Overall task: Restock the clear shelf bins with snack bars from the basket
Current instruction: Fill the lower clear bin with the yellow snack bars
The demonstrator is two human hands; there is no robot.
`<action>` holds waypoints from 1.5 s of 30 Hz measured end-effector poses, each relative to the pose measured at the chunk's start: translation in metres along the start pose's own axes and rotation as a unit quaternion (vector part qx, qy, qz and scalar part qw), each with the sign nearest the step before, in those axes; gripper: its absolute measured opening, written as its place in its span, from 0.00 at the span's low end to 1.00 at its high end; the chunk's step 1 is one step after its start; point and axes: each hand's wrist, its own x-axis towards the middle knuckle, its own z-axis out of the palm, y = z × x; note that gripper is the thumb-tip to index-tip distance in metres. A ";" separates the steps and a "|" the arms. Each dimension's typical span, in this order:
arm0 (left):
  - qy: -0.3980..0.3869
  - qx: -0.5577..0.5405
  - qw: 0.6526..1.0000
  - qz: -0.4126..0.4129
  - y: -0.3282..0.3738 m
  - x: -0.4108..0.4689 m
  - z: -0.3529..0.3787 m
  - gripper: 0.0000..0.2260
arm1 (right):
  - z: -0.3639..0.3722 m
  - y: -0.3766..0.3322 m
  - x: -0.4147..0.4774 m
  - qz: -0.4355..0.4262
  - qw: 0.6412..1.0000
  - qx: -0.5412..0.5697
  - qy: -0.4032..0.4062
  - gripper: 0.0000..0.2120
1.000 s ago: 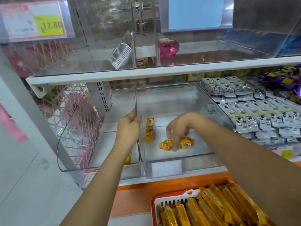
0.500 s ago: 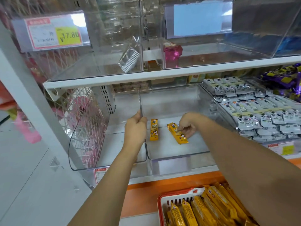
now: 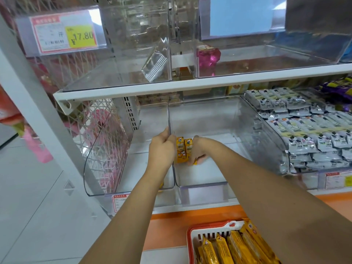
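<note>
A: Where did the bar (image 3: 188,147) sit?

B: In the middle bin (image 3: 202,184), on its floor, touching a first bar (image 3: 180,149) that lay along the left wall. The right hand (image 3: 198,149) had its fingers curled round it, and the left hand (image 3: 162,147) gripped the top edge of that wall

A: How should the step have gone?

B: By my judgement: press it flush and parallel to its neighbour, so a tidy row could grow rightward, and steady the wall so the bin would not slide. The wrappers looked like glossy yellow film, likely slippery, so a sideways nudge would serve better than a pinch

A: And the rest?

B: The bin was hard clear plastic with a curved front lip. The basket (image 3: 190,231) below, red-rimmed and slotted, held spare bars (image 3: 226,248), long and yellow. The next bin to the right was packed with grey packets (image 3: 304,130), and the white shelf (image 3: 171,87) above bore more clear bins
</note>
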 end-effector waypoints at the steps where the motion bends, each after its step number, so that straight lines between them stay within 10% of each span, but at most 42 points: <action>1: 0.000 0.002 1.000 0.000 0.000 0.000 0.000 0.15 | 0.001 -0.003 0.002 -0.006 1.000 -0.019 0.009 0.16; 9: 0.020 0.054 0.998 -0.023 0.012 -0.009 -0.005 0.16 | -0.005 0.000 -0.021 -0.073 0.997 -0.015 0.037 0.05; 19: 0.128 0.108 0.982 0.087 0.003 -0.171 -0.034 0.18 | 0.019 0.063 -0.198 -0.212 0.964 0.030 0.159 0.15; 29: -0.252 0.270 0.894 -0.253 -0.127 -0.261 -0.010 0.14 | 0.194 0.113 -0.177 0.020 0.997 -0.065 0.020 0.32; 40: -0.218 0.171 0.903 -0.328 -0.196 -0.260 0.002 0.11 | 0.258 0.116 -0.156 0.114 0.984 0.025 0.136 0.34; 45: -0.129 0.158 0.927 -0.314 -0.135 -0.261 -0.005 0.12 | 0.246 0.118 -0.167 0.140 0.980 0.130 0.052 0.35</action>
